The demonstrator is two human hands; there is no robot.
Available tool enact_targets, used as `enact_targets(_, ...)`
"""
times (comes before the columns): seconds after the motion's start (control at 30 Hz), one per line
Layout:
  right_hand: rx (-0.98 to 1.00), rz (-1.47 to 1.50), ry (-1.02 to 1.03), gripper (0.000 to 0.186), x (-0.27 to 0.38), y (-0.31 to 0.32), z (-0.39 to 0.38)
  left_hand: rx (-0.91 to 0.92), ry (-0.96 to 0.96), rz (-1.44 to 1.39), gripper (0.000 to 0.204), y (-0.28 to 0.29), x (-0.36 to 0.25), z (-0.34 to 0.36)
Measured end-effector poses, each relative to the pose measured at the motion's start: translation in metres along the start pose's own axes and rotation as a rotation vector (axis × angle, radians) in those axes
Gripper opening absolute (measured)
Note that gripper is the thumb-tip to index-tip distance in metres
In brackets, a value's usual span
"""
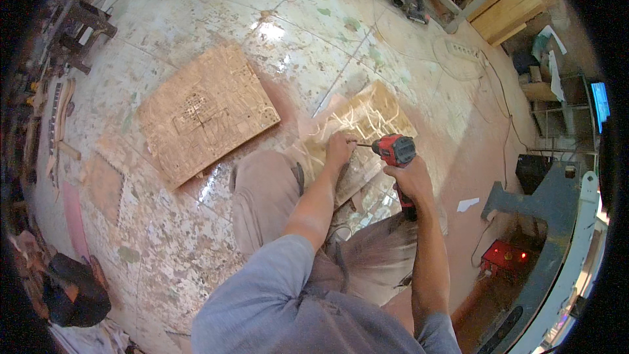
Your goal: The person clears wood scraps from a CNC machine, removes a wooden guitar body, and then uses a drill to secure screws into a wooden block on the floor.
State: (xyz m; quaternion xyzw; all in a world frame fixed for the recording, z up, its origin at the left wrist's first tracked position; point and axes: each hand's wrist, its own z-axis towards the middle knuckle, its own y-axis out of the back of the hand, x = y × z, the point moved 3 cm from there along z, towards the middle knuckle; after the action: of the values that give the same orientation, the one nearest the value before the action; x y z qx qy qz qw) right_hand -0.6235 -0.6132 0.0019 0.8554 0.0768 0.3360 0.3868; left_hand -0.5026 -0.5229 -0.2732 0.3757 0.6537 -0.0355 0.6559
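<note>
My right hand [414, 180] is wrapped round the grip of a red and black cordless drill [396, 149]. The drill lies level, its thin bit pointing left. At the tip of that bit, the fingers of my left hand [339, 151] are pinched together; what they hold, if anything, is too small to make out. Below both hands is a wooden board [386, 101] with pale, curved strips [357, 120] scattered on its face. My left forearm and hand hide part of this board.
Left of my knee lies a larger wooden board [223, 105] with small holes. A black leaf blower [409, 3] rests on the floor at the far right, near a power strip [462, 50] with cords. A red box with lights [510, 255] sits at the right beside a grey machine frame [557, 216].
</note>
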Motion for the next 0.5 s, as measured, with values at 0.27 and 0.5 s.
enact_targets(0.27,-0.054,0.041,0.023,0.029,0.002,-0.004,0.008,-0.036,-0.006,0.042,0.018,-0.009,0.006,-0.002)
enact_targets(0.5,-0.014,0.049,0.045,0.028,0.004,-0.007,0.012,-0.078,-0.086,0.049,0.014,-0.002,0.003,-0.005)
